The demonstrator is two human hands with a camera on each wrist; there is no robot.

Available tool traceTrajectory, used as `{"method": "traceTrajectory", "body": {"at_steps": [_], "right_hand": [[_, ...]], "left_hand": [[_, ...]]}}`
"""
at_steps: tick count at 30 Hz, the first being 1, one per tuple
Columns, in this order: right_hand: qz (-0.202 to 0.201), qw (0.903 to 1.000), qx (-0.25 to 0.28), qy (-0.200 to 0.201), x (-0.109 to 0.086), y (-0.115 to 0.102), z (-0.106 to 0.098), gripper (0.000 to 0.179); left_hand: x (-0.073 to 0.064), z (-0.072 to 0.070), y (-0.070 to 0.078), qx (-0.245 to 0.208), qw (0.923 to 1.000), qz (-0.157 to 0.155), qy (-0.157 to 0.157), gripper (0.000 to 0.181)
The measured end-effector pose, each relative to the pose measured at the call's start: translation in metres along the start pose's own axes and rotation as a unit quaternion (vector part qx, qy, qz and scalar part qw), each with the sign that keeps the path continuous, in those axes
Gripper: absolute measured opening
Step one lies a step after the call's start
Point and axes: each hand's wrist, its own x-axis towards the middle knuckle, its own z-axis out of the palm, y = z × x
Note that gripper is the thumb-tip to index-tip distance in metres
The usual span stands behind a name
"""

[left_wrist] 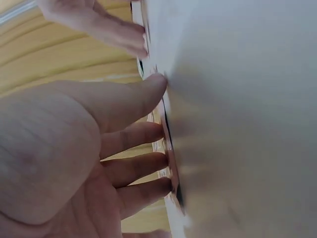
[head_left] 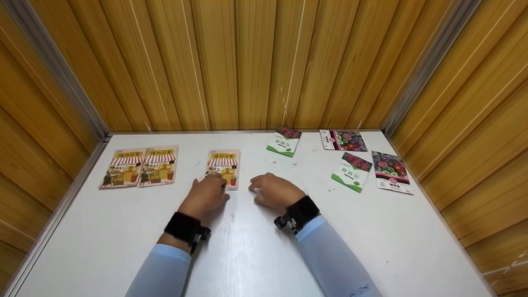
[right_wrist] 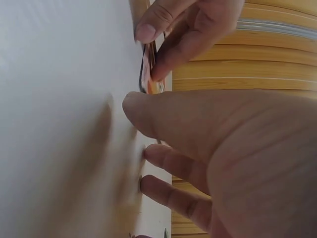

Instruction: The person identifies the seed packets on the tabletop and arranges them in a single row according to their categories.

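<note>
A paper packet (head_left: 224,159) printed with a red-striped awning and a yellow shopfront lies flat near the middle of the white table. My left hand (head_left: 206,194) rests its fingertips on this packet's lower left part, covering some of the print. In the left wrist view, the fingers (left_wrist: 141,166) are spread along the packet, and the thumb is down by the table. To the right of the packet, my right hand (head_left: 275,191) has its fingertips at the table surface and holds nothing. The right wrist view shows its thumb and fingers (right_wrist: 173,161) apart.
Two matching awning packets (head_left: 122,169) (head_left: 158,166) lie side by side at the left. On the right are two green-and-white flower packets (head_left: 284,142) (head_left: 352,172) and two pink-and-black flower packets (head_left: 344,140) (head_left: 392,173). Wood-patterned walls (head_left: 255,66) enclose the table (head_left: 247,255).
</note>
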Motion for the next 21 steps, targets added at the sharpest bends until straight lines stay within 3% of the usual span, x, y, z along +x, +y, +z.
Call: {"method": "traceTrajectory", "body": {"at_steps": [6,12,21], "right_hand": [[-0.005,0.9999,0.007,-0.010,-0.001,0.002,-0.001,0.039],[-0.015,0.9997,0.012,-0.016,-0.001,0.004,-0.001,0.039],[-0.003,0.9994,0.026,-0.023,-0.001,0.005,0.000,0.037]], "left_hand": [[0.004,-0.008,-0.022,-0.027,0.9975,-0.064,-0.008,0.048],[0.004,-0.013,-0.036,-0.009,0.9971,-0.076,-0.001,0.066],[0.004,-0.017,-0.049,-0.001,0.9946,-0.101,-0.023,0.076]]}}
